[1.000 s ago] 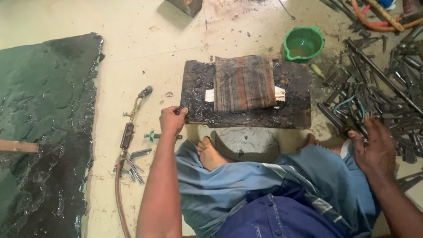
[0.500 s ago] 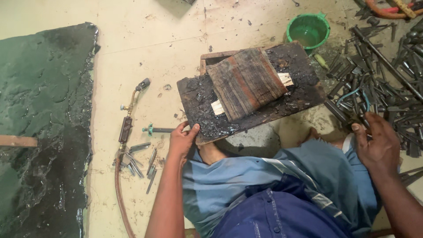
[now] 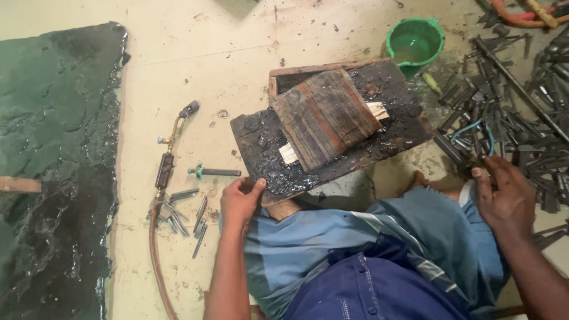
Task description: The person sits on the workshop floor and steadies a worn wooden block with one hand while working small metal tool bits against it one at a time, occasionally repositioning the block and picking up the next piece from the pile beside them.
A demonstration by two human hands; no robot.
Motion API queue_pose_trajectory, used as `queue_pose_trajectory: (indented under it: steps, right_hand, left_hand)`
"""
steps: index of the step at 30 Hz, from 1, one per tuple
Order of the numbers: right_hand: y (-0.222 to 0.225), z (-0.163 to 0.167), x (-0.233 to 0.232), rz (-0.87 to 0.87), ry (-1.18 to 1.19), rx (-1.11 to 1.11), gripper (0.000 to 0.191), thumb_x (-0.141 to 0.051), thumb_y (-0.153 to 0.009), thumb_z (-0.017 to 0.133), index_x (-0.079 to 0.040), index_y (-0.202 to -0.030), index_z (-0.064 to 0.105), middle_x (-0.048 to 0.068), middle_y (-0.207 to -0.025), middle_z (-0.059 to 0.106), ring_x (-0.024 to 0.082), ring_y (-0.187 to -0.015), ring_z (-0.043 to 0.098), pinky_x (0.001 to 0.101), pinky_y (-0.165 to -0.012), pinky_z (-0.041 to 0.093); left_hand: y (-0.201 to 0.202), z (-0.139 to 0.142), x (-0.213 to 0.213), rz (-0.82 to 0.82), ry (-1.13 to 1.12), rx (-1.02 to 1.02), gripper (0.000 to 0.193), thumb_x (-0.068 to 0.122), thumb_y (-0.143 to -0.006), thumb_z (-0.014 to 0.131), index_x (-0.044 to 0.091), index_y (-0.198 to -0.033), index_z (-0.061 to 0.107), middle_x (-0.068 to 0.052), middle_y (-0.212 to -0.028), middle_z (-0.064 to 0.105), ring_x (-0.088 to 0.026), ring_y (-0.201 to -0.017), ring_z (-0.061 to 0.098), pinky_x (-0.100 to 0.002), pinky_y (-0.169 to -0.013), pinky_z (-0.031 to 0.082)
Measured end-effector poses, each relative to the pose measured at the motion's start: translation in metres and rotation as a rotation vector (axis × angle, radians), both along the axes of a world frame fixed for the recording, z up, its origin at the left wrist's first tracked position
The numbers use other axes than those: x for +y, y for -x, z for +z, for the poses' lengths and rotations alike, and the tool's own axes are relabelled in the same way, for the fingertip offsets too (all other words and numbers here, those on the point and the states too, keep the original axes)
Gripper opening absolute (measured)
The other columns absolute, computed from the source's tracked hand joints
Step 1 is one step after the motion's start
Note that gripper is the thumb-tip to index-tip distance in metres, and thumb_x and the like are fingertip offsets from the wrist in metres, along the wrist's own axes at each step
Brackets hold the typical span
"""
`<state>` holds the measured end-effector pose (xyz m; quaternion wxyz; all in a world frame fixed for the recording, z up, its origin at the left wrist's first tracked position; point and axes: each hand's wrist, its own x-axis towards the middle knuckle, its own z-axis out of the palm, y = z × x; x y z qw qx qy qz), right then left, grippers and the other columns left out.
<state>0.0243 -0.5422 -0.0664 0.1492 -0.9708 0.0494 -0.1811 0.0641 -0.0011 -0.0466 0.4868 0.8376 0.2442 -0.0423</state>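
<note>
Fingers (image 3: pixel 256 185) of left hand (image 3: pixel 240 204) curled over the near-left corner of the charred board (image 3: pixel 267 157), thumb on top: firm grip. Right hand (image 3: pixel 504 198) fingers loosely bent on the scrap metal pile (image 3: pixel 521 106), holding nothing I can confirm.

Versus a second ago: board was square to the knees, now swung with its far end off to the right, left hand drawn in with its corner.

Board: black, soot-crusted, lying on the floor across the knee. Striped block (image 3: pixel 326 115) on top, just beyond the left fingers. Green bucket (image 3: pixel 415 42) further out. Gas torch (image 3: pixel 169 157) and loose bolts (image 3: pixel 184 210) left of the left fingers.
</note>
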Motion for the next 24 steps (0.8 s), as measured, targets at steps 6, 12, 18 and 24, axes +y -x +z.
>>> queue_pose_trajectory:
  steps: [6,12,18,24]
  right_hand:
    - [-0.005,0.005,0.009,-0.009,-0.106,0.043,0.036,-0.033,-0.113,0.066,-0.004,-0.134,0.069,0.017,-0.137,0.067,0.034,-0.117,0.067,0.0424,-0.101,0.054]
    - [-0.005,0.013,0.015,0.01,-0.047,-0.003,0.034,-0.034,-0.111,0.068,-0.004,-0.128,0.071,0.017,-0.132,0.069,0.036,-0.121,0.065,0.0444,-0.107,0.053]
    - [-0.001,0.016,0.023,-0.056,-0.088,0.01,0.041,-0.036,-0.107,0.067,-0.005,-0.133,0.071,0.018,-0.135,0.069,0.038,-0.12,0.067,0.0447,-0.1,0.054]
    - [-0.007,0.018,0.025,-0.034,-0.115,0.034,0.035,-0.031,-0.108,0.069,-0.005,-0.131,0.072,0.016,-0.13,0.07,0.036,-0.118,0.069,0.0427,-0.099,0.056]
  left_hand:
    - [-0.034,0.044,-0.042,-0.305,-0.644,-0.529,0.075,0.045,-0.099,0.066,0.0,-0.154,0.043,-0.025,-0.158,0.046,-0.046,-0.15,0.033,-0.057,-0.123,0.026]
    - [-0.138,0.037,-0.154,-0.702,-0.75,-0.586,0.075,0.061,-0.104,0.047,0.024,-0.166,0.027,-0.013,-0.174,0.019,-0.038,-0.161,0.012,-0.064,-0.126,0.004]
    - [-0.202,0.025,-0.178,-0.714,-0.862,-0.449,0.076,0.07,-0.102,0.04,0.034,-0.167,0.021,-0.01,-0.175,0.005,-0.033,-0.162,-0.001,-0.066,-0.125,-0.006]
    - [-0.191,0.029,-0.177,-0.794,-0.867,-0.302,0.079,0.074,-0.099,0.037,0.038,-0.167,0.017,-0.008,-0.176,0.0,-0.033,-0.161,-0.009,-0.065,-0.124,-0.013]
